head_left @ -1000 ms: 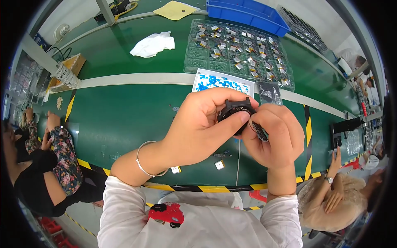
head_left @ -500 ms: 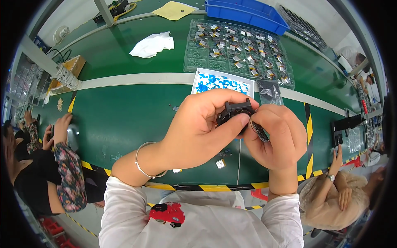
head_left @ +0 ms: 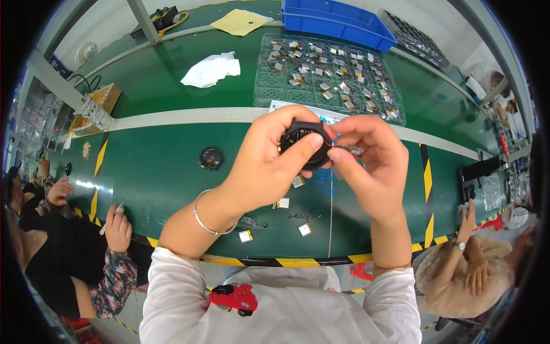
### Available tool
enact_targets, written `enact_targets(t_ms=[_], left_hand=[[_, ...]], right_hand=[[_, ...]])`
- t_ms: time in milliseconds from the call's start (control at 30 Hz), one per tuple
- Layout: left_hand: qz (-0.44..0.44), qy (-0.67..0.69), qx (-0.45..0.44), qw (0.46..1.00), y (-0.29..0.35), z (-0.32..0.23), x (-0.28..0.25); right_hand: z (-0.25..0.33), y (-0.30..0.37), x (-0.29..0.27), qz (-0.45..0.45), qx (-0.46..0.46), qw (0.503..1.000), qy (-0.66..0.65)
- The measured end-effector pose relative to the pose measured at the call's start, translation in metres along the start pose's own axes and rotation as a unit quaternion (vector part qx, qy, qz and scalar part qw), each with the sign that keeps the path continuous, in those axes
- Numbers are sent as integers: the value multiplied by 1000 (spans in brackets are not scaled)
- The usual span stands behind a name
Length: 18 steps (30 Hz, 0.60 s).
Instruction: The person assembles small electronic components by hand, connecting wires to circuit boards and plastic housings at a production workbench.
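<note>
My left hand [head_left: 269, 155] is closed round a black round watch case [head_left: 293, 135], its hollow inner side turned up, the thumb pressing on its rim. My right hand [head_left: 375, 163] pinches a small circuit board [head_left: 354, 151] with thin wires, close beside the case; a fine red wire runs between them. Below my hands several small silver battery cells [head_left: 305, 229] with boards and wires lie on the green bench [head_left: 160, 172]. Left of my hand lies another black round watch part [head_left: 211, 158]. My hands partly hide a white tray [head_left: 278, 105] with blue and white bits.
Behind stand a clear compartment tray [head_left: 269, 94] of battery cells and a blue bin [head_left: 338, 26]. A white cloth [head_left: 211, 70] and yellow sheet [head_left: 240, 22] lie further back. At left, a co-worker's hand [head_left: 118, 229] holds a pen-like tool. A black fixture [head_left: 478, 172] stands right.
Both hands have shifted left, and the watch case has turned so its inside shows. My right fingers have spread somewhat around the board. The left co-worker's hands have moved apart.
</note>
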<state>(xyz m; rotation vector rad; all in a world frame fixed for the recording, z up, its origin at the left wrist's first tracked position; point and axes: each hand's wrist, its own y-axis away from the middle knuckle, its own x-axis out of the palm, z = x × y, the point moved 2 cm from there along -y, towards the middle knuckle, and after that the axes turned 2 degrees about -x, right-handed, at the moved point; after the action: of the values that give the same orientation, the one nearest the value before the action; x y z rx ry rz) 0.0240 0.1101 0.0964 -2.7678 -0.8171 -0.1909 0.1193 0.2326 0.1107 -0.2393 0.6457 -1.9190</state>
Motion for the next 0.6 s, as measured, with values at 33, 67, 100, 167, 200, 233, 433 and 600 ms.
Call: enact_targets(t_ms=[33, 67, 100, 167, 200, 233, 433, 600], left_hand=[[1, 0, -5, 1000, -2, 2, -1], [12, 51, -17, 998, -5, 7, -1], [15, 50, -19, 998, -6, 9, -2], [20, 99, -40, 994, -7, 11, -5], [25, 133, -54, 989, -7, 9, -5], [25, 132, -57, 989, -6, 8, -5], [18, 131, -83, 988, -6, 5, -1], [19, 132, -82, 988, -7, 7, -2]], right_hand=[[-3, -1, 0, -9, 59, 994, -88], [-6, -3, -2, 1, 66, 991, -114], [-7, -4, -5, -3, 66, 991, -115], [-9, -5, -10, 25, 88, 985, -145], [-9, -6, -11, 27, 89, 984, -155], [-9, -6, -12, 26, 91, 983, -157], [-3, -5, -10, 24, 83, 989, -121], [-7, -4, -10, 41, 53, 993, -99]])
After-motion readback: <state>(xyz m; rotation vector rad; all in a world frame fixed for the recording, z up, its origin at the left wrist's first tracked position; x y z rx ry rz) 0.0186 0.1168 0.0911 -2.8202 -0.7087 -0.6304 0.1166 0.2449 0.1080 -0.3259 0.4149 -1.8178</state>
